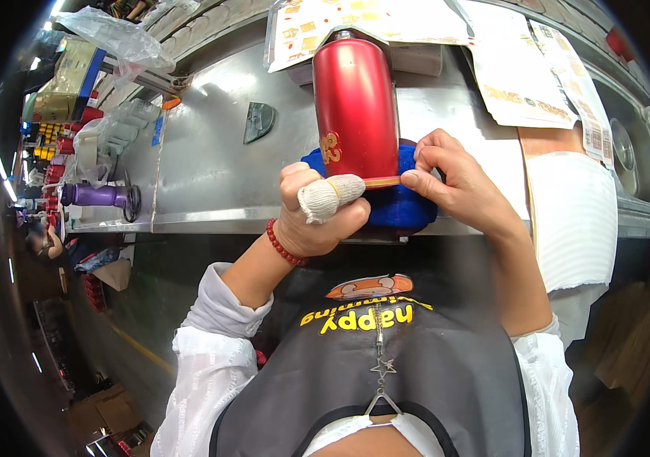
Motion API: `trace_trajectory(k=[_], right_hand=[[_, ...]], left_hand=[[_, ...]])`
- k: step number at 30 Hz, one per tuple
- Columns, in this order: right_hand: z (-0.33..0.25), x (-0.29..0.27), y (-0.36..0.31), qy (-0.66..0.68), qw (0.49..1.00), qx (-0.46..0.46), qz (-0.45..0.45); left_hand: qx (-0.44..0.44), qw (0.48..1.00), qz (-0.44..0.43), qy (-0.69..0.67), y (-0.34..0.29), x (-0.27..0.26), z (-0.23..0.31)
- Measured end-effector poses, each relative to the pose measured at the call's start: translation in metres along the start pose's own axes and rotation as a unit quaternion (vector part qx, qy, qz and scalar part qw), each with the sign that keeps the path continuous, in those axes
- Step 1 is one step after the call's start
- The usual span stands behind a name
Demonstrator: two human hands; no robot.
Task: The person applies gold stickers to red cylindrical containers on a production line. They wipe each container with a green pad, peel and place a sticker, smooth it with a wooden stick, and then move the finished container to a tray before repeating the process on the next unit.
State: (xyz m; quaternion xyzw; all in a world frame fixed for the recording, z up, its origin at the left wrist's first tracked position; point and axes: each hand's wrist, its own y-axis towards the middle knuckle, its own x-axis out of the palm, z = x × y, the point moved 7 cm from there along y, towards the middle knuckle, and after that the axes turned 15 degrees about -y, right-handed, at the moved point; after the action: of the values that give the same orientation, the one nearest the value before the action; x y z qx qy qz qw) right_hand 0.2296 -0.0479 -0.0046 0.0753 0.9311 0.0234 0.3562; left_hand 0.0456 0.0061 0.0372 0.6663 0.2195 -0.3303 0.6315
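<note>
A glossy red metal bottle-shaped vessel (357,99) lies lengthwise on a blue cloth (405,212), its near end toward me. A gold emblem (331,148) shows low on its left side. Across the near end runs a thin gold-and-red strip (383,183), stretched between my hands. My left hand (311,209) is curled closed, with a white cloth finger cover (329,196) over one digit at the strip's left end. My right hand (451,177) pinches with thumb and fingers at the right end, beside the vessel. The exact grip of the left fingertips is hidden.
A dark flat wedge-shaped piece (259,122) lies on the steel table (211,164). Printed sheets (519,68) cover the back right, and white padded sheeting (575,221) hangs over the right edge. A purple bottle (100,196) and plastic bags (115,42) are at the left.
</note>
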Motion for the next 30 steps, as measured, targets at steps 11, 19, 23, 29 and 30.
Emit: trace_trajectory(k=[11, 19, 23, 29, 30], right_hand=[[-0.003, -0.002, -0.003, 0.003, 1.000, 0.007, 0.008], [0.000, -0.001, -0.003, -0.020, 0.999, -0.009, 0.027], [0.011, -0.003, -0.006, -0.011, 0.998, 0.030, 0.049], [0.002, -0.011, -0.019, -0.031, 0.993, 0.001, 0.116], [-0.010, -0.012, -0.022, -0.029, 0.990, -0.009, 0.137]], left_hand=[[0.000, 0.999, -0.015, -0.040, 0.008, 0.001, -0.001], [0.019, 0.998, -0.054, -0.017, 0.008, 0.002, 0.001], [0.041, 0.993, -0.109, 0.010, 0.025, 0.011, 0.008], [-0.062, 0.997, -0.049, -0.005, 0.031, 0.001, -0.004], [-0.093, 0.995, 0.004, -0.047, 0.018, -0.004, -0.009]])
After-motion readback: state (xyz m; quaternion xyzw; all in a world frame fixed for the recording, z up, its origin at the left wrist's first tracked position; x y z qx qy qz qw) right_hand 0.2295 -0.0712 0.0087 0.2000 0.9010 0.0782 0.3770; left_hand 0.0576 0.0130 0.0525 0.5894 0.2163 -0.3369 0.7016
